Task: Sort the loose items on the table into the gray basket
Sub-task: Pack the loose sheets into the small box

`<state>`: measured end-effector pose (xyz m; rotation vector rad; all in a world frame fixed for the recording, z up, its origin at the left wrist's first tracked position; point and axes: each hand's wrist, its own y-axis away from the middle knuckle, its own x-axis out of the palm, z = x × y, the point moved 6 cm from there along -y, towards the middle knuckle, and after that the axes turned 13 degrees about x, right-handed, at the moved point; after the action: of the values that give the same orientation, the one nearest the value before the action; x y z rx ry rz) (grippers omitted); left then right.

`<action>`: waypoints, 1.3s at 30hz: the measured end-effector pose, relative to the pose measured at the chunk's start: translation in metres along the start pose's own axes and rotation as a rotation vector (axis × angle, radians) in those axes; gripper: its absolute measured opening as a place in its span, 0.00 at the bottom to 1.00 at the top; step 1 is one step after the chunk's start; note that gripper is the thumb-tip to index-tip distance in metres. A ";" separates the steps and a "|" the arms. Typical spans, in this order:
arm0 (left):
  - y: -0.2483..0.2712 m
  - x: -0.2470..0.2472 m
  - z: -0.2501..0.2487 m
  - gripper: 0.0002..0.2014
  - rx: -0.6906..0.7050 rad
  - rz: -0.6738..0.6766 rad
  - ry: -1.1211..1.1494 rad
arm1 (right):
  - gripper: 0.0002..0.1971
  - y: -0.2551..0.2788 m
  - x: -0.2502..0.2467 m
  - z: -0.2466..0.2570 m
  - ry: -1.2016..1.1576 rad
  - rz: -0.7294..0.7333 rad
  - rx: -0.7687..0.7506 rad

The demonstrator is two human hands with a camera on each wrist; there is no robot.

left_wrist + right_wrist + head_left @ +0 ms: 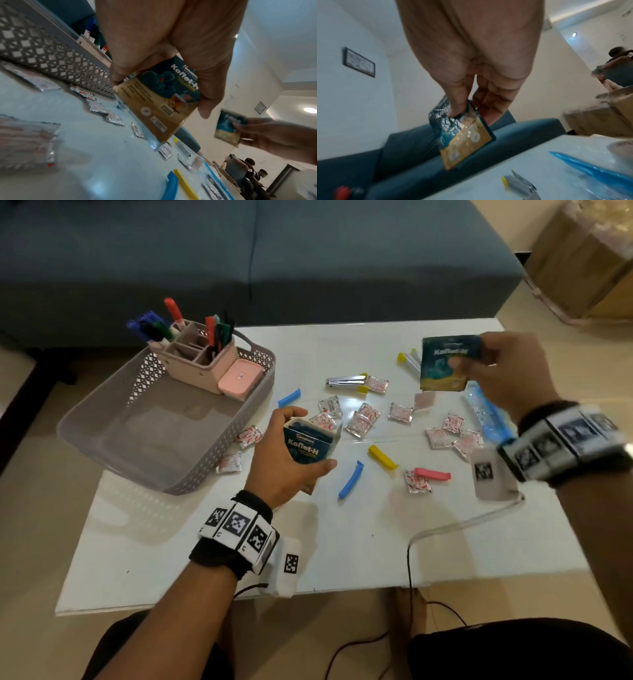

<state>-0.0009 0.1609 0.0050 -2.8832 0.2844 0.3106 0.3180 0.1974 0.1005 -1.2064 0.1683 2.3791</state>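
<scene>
Left hand point(286, 453) is curled around a blue-and-tan Koflet-H packet point(306, 444), held off the white table point(342, 542) just at 3 o'clock of the gray basket point(102, 419); left wrist view shows thumb on one edge and fingers on the other, packet tilted, lower corner toward the table. Right hand point(507, 371) pinches a second Koflet packet point(445, 361) by its upper right edge, up in the air at about 2 o'clock of the table centre; right wrist view shows thumb on the printed face and fingers behind it. Both packets are clear of the table and well apart from each other. Basket sits at 10 o'clock on the table and holds a pink pen organizer point(197, 354) with markers, plus a pink box point(239, 378) touching the organizer's 4 o'clock side. Still loose on the table: foil sachets point(359, 421) scattered across the middle, two more just beside the basket's near corner, a stapler point(346, 381) at 12 o'clock, blue point(351, 479), yellow point(382, 457) and pink point(432, 474) bag clips toward 6 o'clock, and a blue-and-clear pouch point(486, 412) under the right wrist.
</scene>
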 end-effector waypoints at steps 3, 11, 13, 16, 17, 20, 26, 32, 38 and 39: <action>0.004 0.003 0.000 0.39 -0.030 0.050 -0.034 | 0.11 0.072 -0.017 0.013 -0.611 -0.005 -0.033; 0.019 0.025 -0.006 0.42 -0.035 0.278 -0.260 | 0.13 0.148 0.087 0.029 -1.326 0.199 0.309; 0.021 0.025 -0.008 0.42 -0.009 0.273 -0.263 | 0.13 0.152 0.104 0.032 -1.307 0.230 0.326; 0.020 0.020 -0.008 0.41 -0.013 0.231 -0.226 | 0.15 0.152 0.111 0.032 -1.237 0.217 0.316; 0.019 0.017 -0.008 0.41 -0.014 0.210 -0.218 | 0.15 0.151 0.112 0.033 -1.221 0.220 0.315; 0.016 0.010 -0.008 0.39 -0.024 0.157 -0.196 | 0.14 0.150 0.112 0.033 -1.165 0.250 0.302; 0.015 0.011 -0.006 0.40 -0.066 0.205 -0.230 | 0.11 0.148 0.117 0.031 -0.974 0.266 0.239; 0.015 0.010 -0.003 0.42 -0.062 0.244 -0.256 | 0.04 0.142 0.121 0.026 -0.653 0.210 0.105; 0.016 0.011 -0.003 0.42 -0.013 0.254 -0.259 | 0.04 0.141 0.119 0.028 -0.592 0.224 0.074; 0.017 0.011 -0.002 0.42 -0.011 0.248 -0.257 | 0.04 0.144 0.120 0.032 -0.578 0.251 0.058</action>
<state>0.0064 0.1427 0.0012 -2.7767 0.5935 0.7203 0.1678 0.1216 0.0109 -0.4525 0.2045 2.8099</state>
